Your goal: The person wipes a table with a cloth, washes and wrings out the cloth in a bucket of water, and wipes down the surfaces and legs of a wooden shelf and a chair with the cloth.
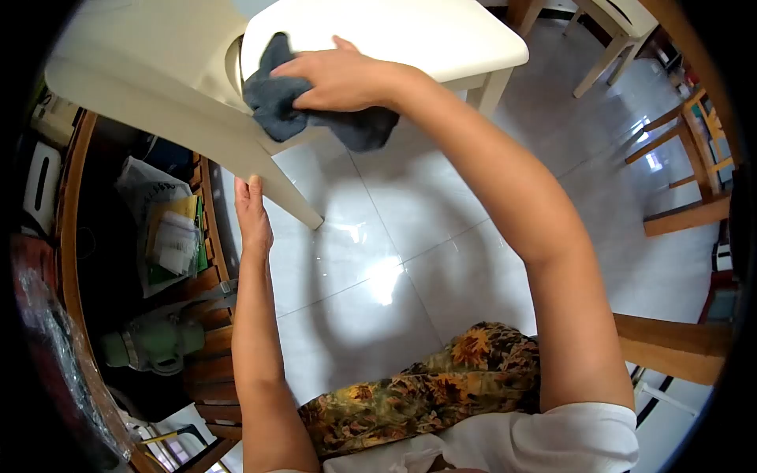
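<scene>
A cream-white chair is tipped or turned close in front of me, its seat at the top of the view and its long back post and leg slanting down to the right. My right hand grips a dark grey-blue cloth, pressed at the seat's near edge beside the backrest; part of the cloth hangs below the hand. Lower down, my left hand holds the chair's post from beneath, with some of its fingers hidden behind it.
Glossy pale floor tiles lie below. On the left, a slatted wooden bench bears a plastic bag of papers and a green bottle. Another pale chair and a wooden chair stand to the right.
</scene>
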The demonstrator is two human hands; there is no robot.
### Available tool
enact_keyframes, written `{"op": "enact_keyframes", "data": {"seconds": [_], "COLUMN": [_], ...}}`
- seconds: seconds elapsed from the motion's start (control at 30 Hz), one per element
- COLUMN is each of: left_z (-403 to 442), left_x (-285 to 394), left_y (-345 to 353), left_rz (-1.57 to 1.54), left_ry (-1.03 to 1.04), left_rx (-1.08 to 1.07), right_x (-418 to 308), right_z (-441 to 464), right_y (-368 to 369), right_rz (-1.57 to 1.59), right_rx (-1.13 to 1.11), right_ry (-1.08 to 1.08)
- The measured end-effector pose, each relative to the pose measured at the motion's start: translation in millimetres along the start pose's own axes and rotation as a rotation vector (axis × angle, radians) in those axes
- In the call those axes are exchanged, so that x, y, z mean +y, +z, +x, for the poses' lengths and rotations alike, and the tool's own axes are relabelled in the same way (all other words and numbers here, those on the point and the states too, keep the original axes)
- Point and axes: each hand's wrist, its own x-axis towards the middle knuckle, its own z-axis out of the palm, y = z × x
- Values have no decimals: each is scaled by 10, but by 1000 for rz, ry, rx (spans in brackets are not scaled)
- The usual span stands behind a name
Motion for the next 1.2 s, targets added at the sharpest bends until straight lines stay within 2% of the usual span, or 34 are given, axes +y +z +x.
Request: {"op": "enact_keyframes", "data": {"seconds": [0.1,0.3,0.33,0.37,0.43,0.47,0.5,0.53,0.57,0.6,0.63,0.7,0.73,0.77,0.83,0.9,0.97,1.03,1.1,1.13,1.17,1.2], "left_z": [-22,-8,2,18,16,2,-3,4,6,3,-4,-11,-7,-13,-21,-11,-14,8,2,-17,-50,-50], "left_x": [79,39,16,-9,9,68,103,79,79,84,90,106,114,121,141,132,130,87,109,104,-296,-166], "left_y": [71,4,-11,-32,-35,34,70,51,69,107,137,167,179,183,193,199,183,129,112,120,-3,34], "left_rz": [-15,5,7,11,18,19,18,-2,-11,-18,-25,-34,-37,-40,-55,-88,-99,-97,-33,-7,-187,-110], "left_ry": [-12,-12,3,18,29,29,29,-5,1,8,14,4,1,-4,-9,-9,-16,-11,3,8,-111,-162], "left_rx": [39,37,14,-8,-16,-1,14,0,13,25,39,32,32,35,38,31,26,6,35,48,201,214], "right_x": [-206,-191,-134,-31,370,527,467,666,799,846,1001,1402,1400,1294,1045,384,34,-285,-675,-843,-978,-1045], "right_z": [247,903,945,945,892,751,455,357,211,39,-132,-367,-488,-602,-718,-736,-613,-352,-107,-9,67,93], "right_y": [-42,227,156,73,61,-163,-506,-573,-702,-852,-897,-876,-815,-707,-487,-315,84,417,468,612,754,880], "right_rz": [21,-239,-301,-304,-248,-311,-152,-205,-249,-171,-265,-325,-384,-443,-457,-376,-315,-7,838,824,801,533], "right_rx": [-157,-49,-109,-136,124,-46,45,124,157,98,193,240,260,277,372,374,546,544,430,567,703,875], "right_ry": [51,273,325,379,437,518,609,707,783,895,807,639,658,675,551,365,77,58,193,167,137,45]}}
